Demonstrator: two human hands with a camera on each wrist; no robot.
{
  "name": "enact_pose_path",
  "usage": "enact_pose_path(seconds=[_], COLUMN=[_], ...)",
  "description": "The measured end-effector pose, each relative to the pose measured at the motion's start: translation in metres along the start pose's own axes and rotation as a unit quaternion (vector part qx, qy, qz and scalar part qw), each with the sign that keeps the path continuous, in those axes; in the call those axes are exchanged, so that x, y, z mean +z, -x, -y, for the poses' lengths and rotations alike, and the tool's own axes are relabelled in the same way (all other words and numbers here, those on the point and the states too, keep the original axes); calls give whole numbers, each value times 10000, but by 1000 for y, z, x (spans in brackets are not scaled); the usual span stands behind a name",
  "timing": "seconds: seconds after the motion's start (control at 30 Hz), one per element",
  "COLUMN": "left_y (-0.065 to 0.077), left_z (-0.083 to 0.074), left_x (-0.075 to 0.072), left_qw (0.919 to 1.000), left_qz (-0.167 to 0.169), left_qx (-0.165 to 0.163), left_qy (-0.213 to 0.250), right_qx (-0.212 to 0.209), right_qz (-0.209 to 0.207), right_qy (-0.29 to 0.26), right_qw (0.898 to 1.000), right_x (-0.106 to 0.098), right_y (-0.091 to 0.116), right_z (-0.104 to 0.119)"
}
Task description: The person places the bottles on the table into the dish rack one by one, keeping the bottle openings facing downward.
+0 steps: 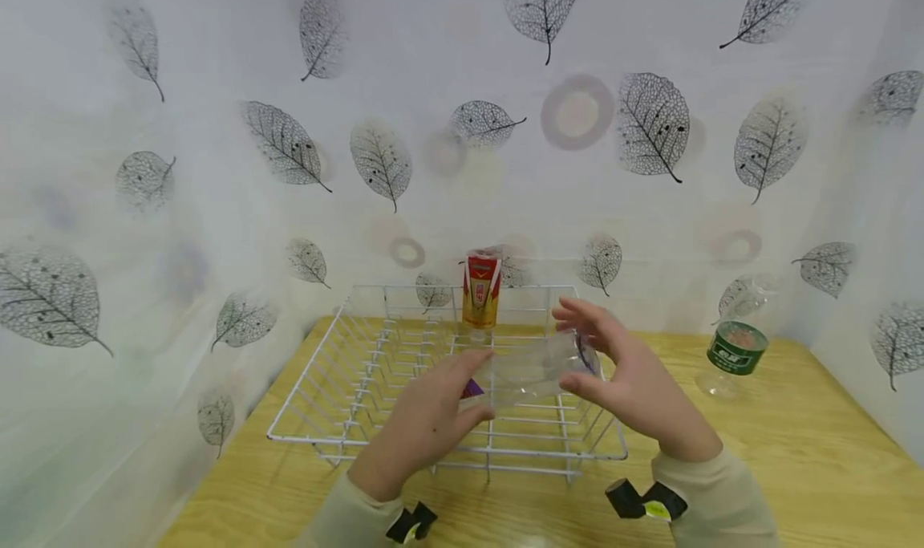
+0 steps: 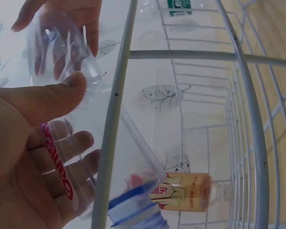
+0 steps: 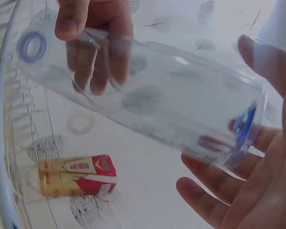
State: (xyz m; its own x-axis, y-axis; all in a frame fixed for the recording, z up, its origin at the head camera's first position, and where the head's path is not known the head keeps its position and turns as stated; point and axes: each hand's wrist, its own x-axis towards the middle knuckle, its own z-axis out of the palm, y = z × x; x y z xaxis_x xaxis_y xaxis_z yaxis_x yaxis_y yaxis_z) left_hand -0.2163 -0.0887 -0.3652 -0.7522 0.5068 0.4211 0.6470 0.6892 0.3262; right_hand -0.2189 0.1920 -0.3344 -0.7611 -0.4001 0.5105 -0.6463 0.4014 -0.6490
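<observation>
A clear plastic bottle lies tilted between the two hands, above the wire rack. Near its narrower, ringed end, the left hand grips it between thumb and fingers. The right hand is spread around the wide end, which bears a blue mark. In the right wrist view that hand's thumb stands apart from the plastic, while its fingers lie behind the end; whether they touch is unclear. Red lettering shows beside the left palm. A clear, blue-striped piece appears behind a rack wire, its kind uncertain.
The white wire rack stands on a wooden table. A bottle with a red and yellow label stands neck down at the rack's back. To the right, a clear bottle with a green label stands on the table. Leaf-patterned sheeting encloses the back and sides.
</observation>
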Motion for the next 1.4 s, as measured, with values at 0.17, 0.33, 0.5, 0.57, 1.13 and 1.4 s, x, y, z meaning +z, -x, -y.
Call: enact_pose_path(seconds=[0.17,0.33,0.5,0.57,1.13,1.4], left_y=[-1,-3,-3,-3,-5,-1], left_z=[0,0,-2,-2,-11,4], left_x=[2,9,15,17,26,12], left_qw=[9930,9716,9313,9193,9287,9523], left_qz=[5,17,475,670,1089,854], left_qx=[-282,-287,-558,-616,-605,-826], left_qy=[1147,2349,3569,3828,3492,2812], right_qx=[117,-56,-202,-54,238,530], right_qz=[23,-65,-37,26,-259,-315], right_qy=[-1758,-2927,-3395,-3455,-2471,-2494], right_qw=[9843,9562,9404,9384,9683,9664], right_x=[-2,6,17,22,36,33], right_y=[0,-2,-4,-4,-5,-7], right_z=[-1,-1,2,5,14,8])
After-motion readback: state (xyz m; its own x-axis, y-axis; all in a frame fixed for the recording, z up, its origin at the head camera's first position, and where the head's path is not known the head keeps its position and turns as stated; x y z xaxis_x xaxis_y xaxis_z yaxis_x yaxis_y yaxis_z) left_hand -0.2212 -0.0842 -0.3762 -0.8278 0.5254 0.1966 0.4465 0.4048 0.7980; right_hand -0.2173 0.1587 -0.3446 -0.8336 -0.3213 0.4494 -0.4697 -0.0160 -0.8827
